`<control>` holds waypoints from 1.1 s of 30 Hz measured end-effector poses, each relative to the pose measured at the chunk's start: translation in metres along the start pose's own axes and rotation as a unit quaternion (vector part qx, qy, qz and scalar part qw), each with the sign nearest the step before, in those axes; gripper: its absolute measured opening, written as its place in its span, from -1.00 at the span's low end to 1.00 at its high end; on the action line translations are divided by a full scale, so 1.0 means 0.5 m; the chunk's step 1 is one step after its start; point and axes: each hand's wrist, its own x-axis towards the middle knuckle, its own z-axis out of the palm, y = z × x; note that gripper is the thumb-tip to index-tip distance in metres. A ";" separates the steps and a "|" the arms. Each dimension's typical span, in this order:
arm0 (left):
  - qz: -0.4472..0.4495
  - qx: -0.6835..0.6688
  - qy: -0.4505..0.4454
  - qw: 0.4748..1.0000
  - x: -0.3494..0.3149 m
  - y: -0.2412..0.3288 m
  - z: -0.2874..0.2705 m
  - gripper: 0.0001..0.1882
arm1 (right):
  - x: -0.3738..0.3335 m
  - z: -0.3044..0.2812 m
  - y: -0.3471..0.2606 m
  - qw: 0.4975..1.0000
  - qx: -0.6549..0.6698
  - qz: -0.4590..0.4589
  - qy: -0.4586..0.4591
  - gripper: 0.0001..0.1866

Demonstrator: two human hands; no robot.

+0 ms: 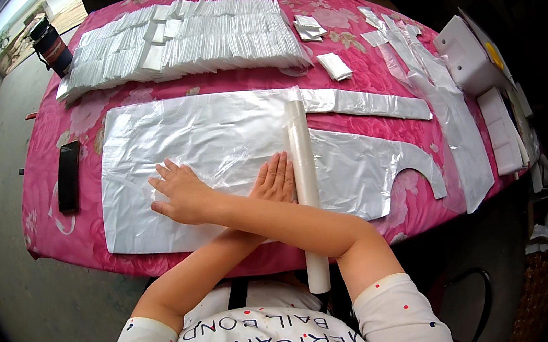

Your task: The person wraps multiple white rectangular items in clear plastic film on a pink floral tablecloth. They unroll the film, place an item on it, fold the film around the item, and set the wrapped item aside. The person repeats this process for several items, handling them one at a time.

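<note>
My forearms cross, the right one over the left. Fingers spread, my right hand rests on a flat stack of thin, shiny whitish plastic sheets and holds nothing. My left hand lies flat on the same plastic with its fingers stretched out, beside a long pale tube. The tube lies across the plastic and its near end sticks out past the table edge toward me. Right of the tube, the plastic has a long strap and a curved cutout, like a disposable apron.
A pink flowered cloth covers the table. Rows of folded white packets stand at the back, with a few loose packets beside them. At left are a black phone and a dark flask. Plastic scraps and white boxes occupy the right.
</note>
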 end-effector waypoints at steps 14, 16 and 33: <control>-0.037 -0.077 0.031 0.996 -0.006 0.011 -0.011 -0.26 | -0.430 -0.206 0.159 0.973 -0.198 -0.006 0.116 -0.47; -0.034 -0.095 0.034 0.994 -0.005 0.009 -0.022 -0.25 | -0.437 -0.204 0.163 0.971 -0.218 -0.013 0.093 -0.43; -0.320 -0.393 0.269 0.819 -0.438 -0.173 -0.292 -0.35 | -0.098 -0.083 -0.037 0.963 0.057 -0.259 0.048 -0.54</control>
